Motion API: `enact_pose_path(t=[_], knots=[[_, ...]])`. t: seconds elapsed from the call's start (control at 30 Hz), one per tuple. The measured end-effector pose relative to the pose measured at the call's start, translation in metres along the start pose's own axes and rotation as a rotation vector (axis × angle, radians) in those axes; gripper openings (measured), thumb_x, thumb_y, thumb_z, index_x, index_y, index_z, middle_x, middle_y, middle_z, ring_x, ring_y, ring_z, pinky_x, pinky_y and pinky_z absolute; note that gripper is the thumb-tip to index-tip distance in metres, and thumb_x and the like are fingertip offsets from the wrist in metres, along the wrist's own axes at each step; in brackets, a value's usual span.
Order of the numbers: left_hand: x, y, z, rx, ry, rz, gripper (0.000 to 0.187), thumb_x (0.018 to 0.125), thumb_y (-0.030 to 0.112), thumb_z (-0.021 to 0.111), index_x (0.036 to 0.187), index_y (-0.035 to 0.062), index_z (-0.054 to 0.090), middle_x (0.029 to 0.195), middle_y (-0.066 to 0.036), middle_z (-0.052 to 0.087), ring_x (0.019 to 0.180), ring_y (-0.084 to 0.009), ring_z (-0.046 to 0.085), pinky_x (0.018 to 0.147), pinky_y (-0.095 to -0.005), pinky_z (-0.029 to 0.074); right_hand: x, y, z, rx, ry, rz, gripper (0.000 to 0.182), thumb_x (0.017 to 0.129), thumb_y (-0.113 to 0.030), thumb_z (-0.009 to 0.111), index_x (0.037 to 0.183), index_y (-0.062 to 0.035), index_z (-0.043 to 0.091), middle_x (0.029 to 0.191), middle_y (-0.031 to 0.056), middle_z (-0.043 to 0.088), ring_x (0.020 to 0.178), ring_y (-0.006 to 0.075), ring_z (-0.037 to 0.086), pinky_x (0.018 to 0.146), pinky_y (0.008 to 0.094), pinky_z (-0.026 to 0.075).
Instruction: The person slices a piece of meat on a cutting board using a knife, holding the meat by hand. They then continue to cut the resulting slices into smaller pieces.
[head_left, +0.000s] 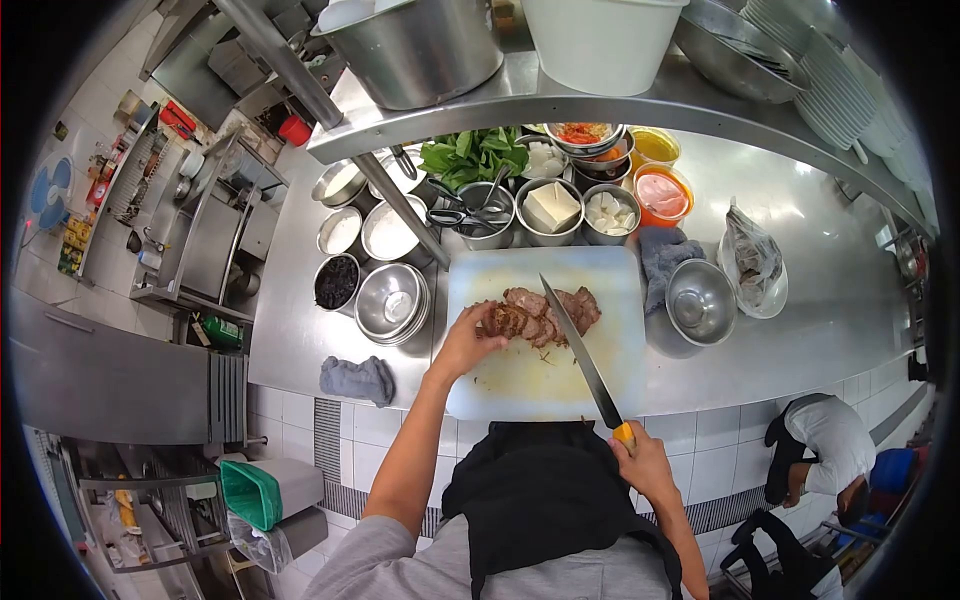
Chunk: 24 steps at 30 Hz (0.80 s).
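A piece of browned cooked meat (540, 316), cut into slices at its left part, lies on a white cutting board (490, 390) with yellowish stains. My left hand (470, 342) grips the left end of the meat, fingers at its far side and thumb at the near side. In my right hand (643, 460), closed around a yellow handle, is a long kitchen knife (585, 362). Its blade slants away from me across the meat, with the tip just past the far edge of the slices. Small crumbs of meat are scattered on the board.
Behind the board stand metal bowls with leafy greens (473, 158), a pale block (552, 207) and white powders. Stacked steel bowls (388, 303) sit left, a steel bowl (700, 300) and bagged food (755, 265) right. A metal shelf (600, 105) hangs overhead. A person (830, 445) bends at lower right.
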<state>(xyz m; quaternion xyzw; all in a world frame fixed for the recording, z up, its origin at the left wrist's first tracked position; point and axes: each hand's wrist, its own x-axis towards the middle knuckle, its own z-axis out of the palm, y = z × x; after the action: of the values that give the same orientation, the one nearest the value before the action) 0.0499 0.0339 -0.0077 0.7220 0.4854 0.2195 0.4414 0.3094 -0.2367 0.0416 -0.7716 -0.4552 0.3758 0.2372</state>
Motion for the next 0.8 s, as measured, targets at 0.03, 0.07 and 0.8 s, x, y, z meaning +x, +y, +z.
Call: enact_pose_path(t=[0.03, 0.07, 0.8], knots=[[0.000, 0.001, 0.003, 0.000, 0.002, 0.002, 0.067, 0.081, 0.006, 0.081, 0.141, 0.0067, 0.053, 0.126, -0.016, 0.061, 0.097, -0.0225, 0.070, 0.083, -0.0346, 0.056, 0.001, 0.000, 0.000, 0.002, -0.001, 0.002, 0.037, 0.091, -0.028, 0.071, 0.117, -0.0038, 0.061, 0.083, 0.0291, 0.068, 0.080, 0.0508, 0.066, 0.068, 0.0504, 0.053], [0.000, 0.001, 0.006, 0.080, -0.018, 0.055, 0.071, 0.078, 0.005, 0.082, 0.143, 0.0072, 0.052, 0.124, -0.016, 0.062, 0.099, -0.0226, 0.070, 0.084, -0.0338, 0.056, 0.002, 0.001, -0.001, 0.001, -0.001, 0.000, 0.037, 0.091, -0.028, 0.071, 0.117, -0.0038, 0.061, 0.083, 0.0291, 0.068, 0.080, 0.0508, 0.066, 0.068, 0.0504, 0.053], [-0.071, -0.033, -0.014, 0.514, 0.191, 0.079, 0.057, 0.071, 0.009, 0.081, 0.125, 0.0065, 0.064, 0.114, -0.017, 0.064, 0.106, -0.0336, 0.060, 0.091, -0.0404, 0.052, 0.041, -0.008, -0.034, -0.264, 0.195, -0.101, 0.039, 0.089, -0.024, 0.072, 0.122, -0.0109, 0.057, 0.079, 0.0243, 0.069, 0.076, 0.0456, 0.068, 0.067, 0.0508, 0.053]])
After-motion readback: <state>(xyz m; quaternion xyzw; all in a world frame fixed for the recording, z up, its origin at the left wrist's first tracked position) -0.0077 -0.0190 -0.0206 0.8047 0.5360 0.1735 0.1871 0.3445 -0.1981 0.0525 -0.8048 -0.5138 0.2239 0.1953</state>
